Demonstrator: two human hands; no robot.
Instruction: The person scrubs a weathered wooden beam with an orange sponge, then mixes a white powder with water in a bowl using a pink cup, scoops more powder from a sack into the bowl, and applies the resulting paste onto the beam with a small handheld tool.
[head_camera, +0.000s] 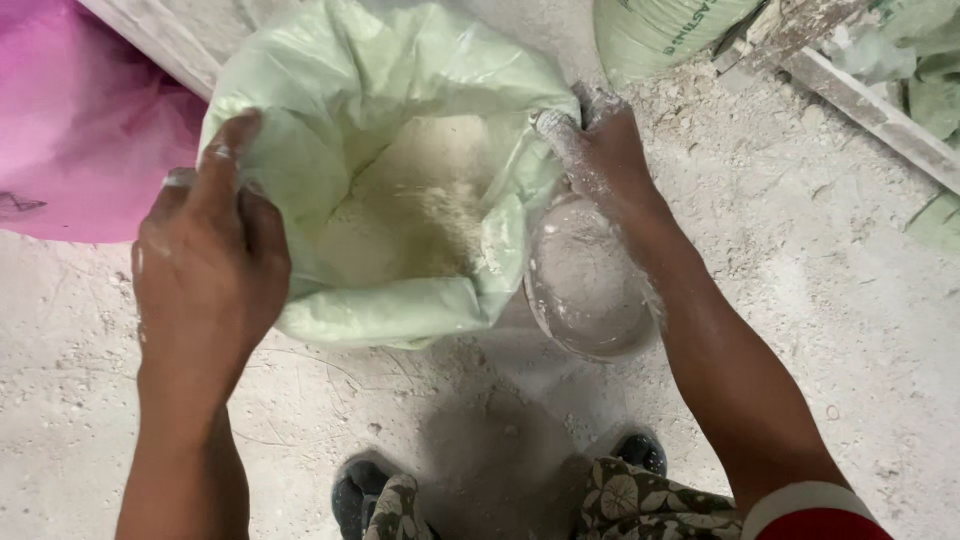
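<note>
A pale green plastic sack (330, 160) stands open on the dusty floor, with pale cream powder (420, 200) inside. My left hand (210, 250) grips the sack's rolled left rim, thumb over the edge. My right hand (600, 150), dusted white, pinches the sack's right rim. Just below that hand, beside the sack, sits a round clear bowl (590, 280) coated with white powder.
A pink sack (70, 120) lies at the left. Another green sack (660, 30) stands at the top, with wooden planks (870, 110) at the top right. My two dark shoes (360, 495) show at the bottom. Powder covers the concrete floor (830, 300).
</note>
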